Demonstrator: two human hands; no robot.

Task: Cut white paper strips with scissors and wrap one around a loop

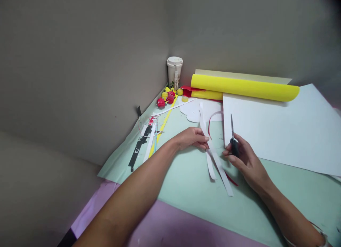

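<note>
My left hand (192, 137) pinches long white paper strips (218, 169) near their middle, thumb on top. Their lower ends hang apart toward the front of the table. A thin red strip (231, 179) shows behind them, partly hidden. In my right hand (246, 158) is a pair of scissors (233, 146) with dark handles, blades pointing up and away. The blades look closed, seen edge-on, and stand apart from the strips. Just beyond my right hand lies a large white paper sheet (277, 130).
Yellow rolled paper (245, 87) lies along the back wall. A white lidded cup (175, 71) stands in the corner, behind small red and yellow balls (161, 102). Black paper scraps (138, 151) and a yellow strip (166, 121) lie at left on the pale green cover (181, 179).
</note>
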